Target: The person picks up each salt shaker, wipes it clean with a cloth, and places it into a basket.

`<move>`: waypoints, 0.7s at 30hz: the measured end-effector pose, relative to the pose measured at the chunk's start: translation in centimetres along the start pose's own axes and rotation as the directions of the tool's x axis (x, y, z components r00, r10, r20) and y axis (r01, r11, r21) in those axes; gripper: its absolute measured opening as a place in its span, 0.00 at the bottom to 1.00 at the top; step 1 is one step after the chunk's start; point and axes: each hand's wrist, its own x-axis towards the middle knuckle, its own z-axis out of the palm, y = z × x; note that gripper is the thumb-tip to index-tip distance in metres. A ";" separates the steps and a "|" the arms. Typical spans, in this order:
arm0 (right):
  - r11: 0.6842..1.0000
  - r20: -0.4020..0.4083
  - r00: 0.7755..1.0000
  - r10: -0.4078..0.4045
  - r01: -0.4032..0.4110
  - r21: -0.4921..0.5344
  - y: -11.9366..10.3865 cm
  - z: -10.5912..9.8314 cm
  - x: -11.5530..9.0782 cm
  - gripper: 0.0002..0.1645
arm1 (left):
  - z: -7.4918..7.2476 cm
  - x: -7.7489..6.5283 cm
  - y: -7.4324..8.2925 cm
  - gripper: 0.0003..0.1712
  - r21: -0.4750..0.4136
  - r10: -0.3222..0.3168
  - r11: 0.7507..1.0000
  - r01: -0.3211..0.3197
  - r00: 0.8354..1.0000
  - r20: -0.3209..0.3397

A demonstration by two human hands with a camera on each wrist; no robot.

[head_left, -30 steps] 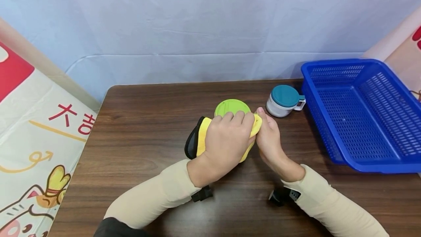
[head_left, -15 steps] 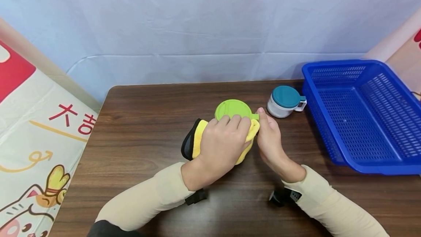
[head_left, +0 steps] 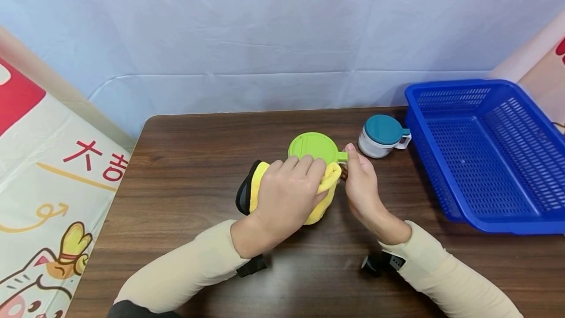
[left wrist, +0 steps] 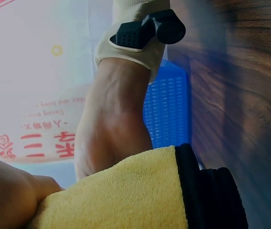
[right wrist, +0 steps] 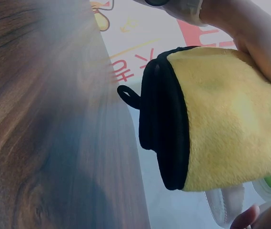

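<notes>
My left hand (head_left: 287,193) grips a folded yellow cloth with black edging (head_left: 320,212), seen large in the left wrist view and the right wrist view. The cloth overlaps the near side of a seasoning jar with a round green lid (head_left: 312,146), hiding most of its body in the head view. A clear wall of this jar (right wrist: 223,205) shows below the cloth in the right wrist view. My right hand (head_left: 363,183) holds the jar by its handle side, thumb at the lid's green tab. Its other fingers are largely hidden.
A white seasoning jar with a teal lid (head_left: 383,134) stands behind my right hand, beside a large blue plastic basket (head_left: 461,210) on the right. The brown wooden table (head_left: 190,161) meets a pale cloth backdrop at its far edge. A printed sheet (head_left: 53,180) hangs at left.
My left hand has slid left and slightly toward me with the yellow cloth, uncovering the green lid's tab and more of the lid. My right hand has stayed nearly still.
</notes>
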 end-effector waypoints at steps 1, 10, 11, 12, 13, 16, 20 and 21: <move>1.000 0.000 1.000 0.002 -0.002 0.006 0.0 0.0 0.0 0.27 | 0.0 -0.1 -0.1 0.13 -0.004 0.000 1.000 0.000 1.000 0.001; 1.000 0.010 1.000 0.003 -0.004 0.030 -0.1 0.0 0.1 0.28 | 0.0 -0.7 -0.9 0.14 -0.048 0.022 0.999 -0.023 1.000 -0.008; 0.999 0.009 1.000 0.004 -0.005 0.032 -0.1 0.0 0.2 0.28 | 0.1 -0.7 -1.1 0.14 -0.047 0.033 0.998 -0.033 0.999 -0.016; 1.000 0.011 1.000 0.006 -0.006 0.031 -0.1 0.0 0.2 0.28 | 0.1 -0.7 -1.2 0.14 -0.049 0.044 0.998 -0.045 0.999 -0.025; 1.000 0.012 1.000 0.008 -0.008 0.030 -0.1 0.0 0.2 0.28 | 0.1 -0.8 -1.4 0.15 -0.052 0.057 0.997 -0.059 0.998 -0.037; 0.999 0.013 1.000 0.005 -0.006 0.035 -0.2 0.0 0.1 0.28 | 0.3 -0.9 -1.9 0.17 -0.058 0.095 0.993 -0.099 0.993 -0.069; 0.999 0.013 1.000 0.001 -0.002 0.041 -0.3 -0.1 0.1 0.27 | 0.4 -1.1 -2.5 0.17 -0.053 0.119 0.991 -0.125 0.988 -0.098; 0.999 0.013 1.000 0.002 -0.002 0.041 -0.3 -0.1 0.1 0.27 | 0.5 -1.2 -2.6 0.17 -0.051 0.119 0.991 -0.124 0.988 -0.102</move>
